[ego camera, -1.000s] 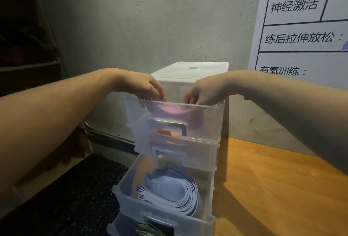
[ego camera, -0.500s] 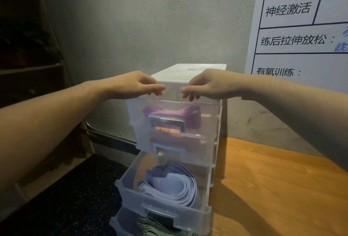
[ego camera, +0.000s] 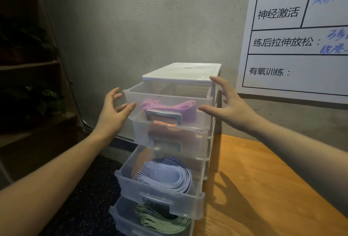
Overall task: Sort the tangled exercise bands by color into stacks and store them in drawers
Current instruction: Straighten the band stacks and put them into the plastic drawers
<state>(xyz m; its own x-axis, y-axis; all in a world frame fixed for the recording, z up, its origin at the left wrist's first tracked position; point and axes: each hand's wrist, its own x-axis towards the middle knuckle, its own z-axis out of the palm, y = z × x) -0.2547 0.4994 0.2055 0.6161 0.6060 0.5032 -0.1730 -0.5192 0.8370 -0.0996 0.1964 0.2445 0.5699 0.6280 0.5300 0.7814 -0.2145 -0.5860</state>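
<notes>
The drawer box is see-through plastic with a flat white top. It stands on a smooth wooden table. All its drawers are pulled out. The top drawer holds soft pink bands. Lower down lie an orange band, flat blue bands and green bands. The left hand and right hand are spread wide at the top drawer's sides, holding nothing. A white board hangs on the rough gray wall.
</notes>
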